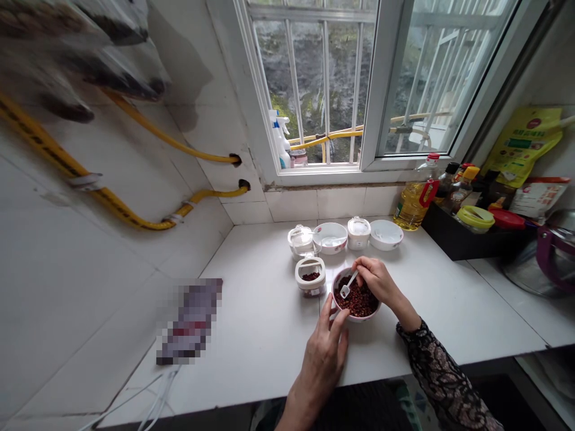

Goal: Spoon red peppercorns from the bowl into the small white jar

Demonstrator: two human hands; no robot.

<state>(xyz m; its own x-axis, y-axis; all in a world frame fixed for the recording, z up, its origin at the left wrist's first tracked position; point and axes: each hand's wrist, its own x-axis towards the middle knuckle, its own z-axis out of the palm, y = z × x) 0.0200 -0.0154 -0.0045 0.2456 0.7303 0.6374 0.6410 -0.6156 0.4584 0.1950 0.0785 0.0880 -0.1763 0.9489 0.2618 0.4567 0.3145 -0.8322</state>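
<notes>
My right hand [375, 279] pinches the handle of a small white spoon [345, 291], its scoop end down over the dark red-brown, peppercorn-like spice [360, 301]. That spice fills a white bowl [357, 319] near the middle of the counter. Against the bowl's near left rim, the fingers of my left hand [326, 347] rest and hold it. Just left of the bowl stands a clear spice jar [311, 289] with a cream rim, some of the same dark spice inside. Behind are two more lidded jars, a left jar [300, 242] and a right jar [359, 233].
Two white bowls, a left one [331, 245] and a right one [386, 235], stand along the back. An oil bottle [409, 203] and a black condiment box [453, 233] are at the right, beside a pot [530, 269]. A pixelated dark object [193, 323] lies left on the counter [251, 335].
</notes>
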